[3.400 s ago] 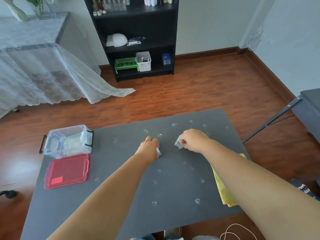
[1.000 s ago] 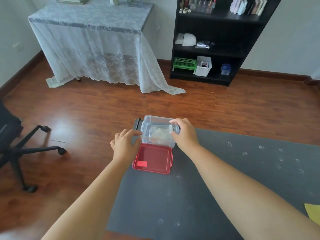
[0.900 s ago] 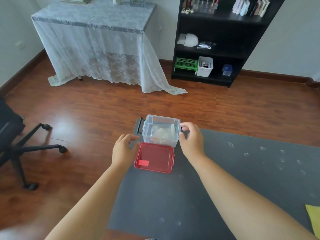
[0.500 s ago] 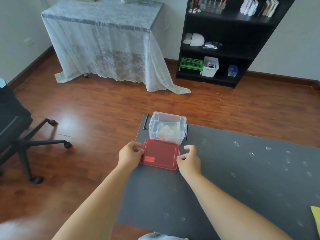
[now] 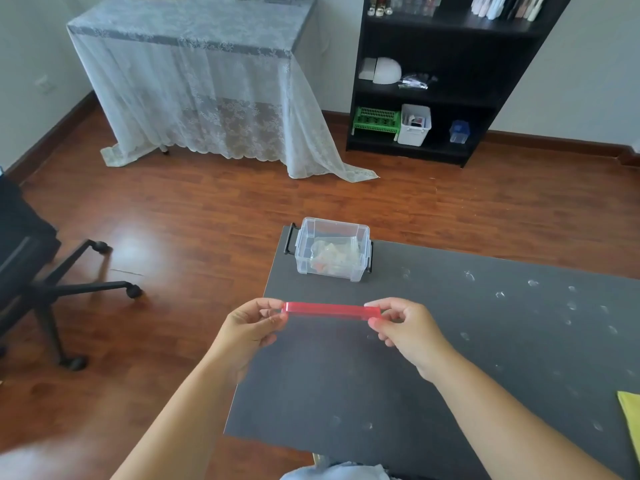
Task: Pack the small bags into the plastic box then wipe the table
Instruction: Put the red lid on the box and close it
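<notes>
A clear plastic box (image 5: 331, 230) with black side latches stands open at the far left corner of the dark grey table (image 5: 450, 358). Small clear bags (image 5: 330, 257) lie inside it. The red lid (image 5: 330, 310) is lifted off the table and seen edge-on, a little nearer to me than the box. My left hand (image 5: 251, 325) pinches the lid's left end and my right hand (image 5: 403, 323) pinches its right end. Small shiny spots (image 5: 533, 283) dot the table's right part; I cannot tell what they are.
A yellow cloth (image 5: 630, 415) lies at the table's right edge. Left of the table is wooden floor with a black office chair (image 5: 41, 271). Beyond stand a lace-covered table (image 5: 194, 81) and a black shelf unit (image 5: 433, 81).
My hands left the box, took the red lid by its two ends and raised it off the table. Earlier, both hands brought small bags from the table's middle to the box.
</notes>
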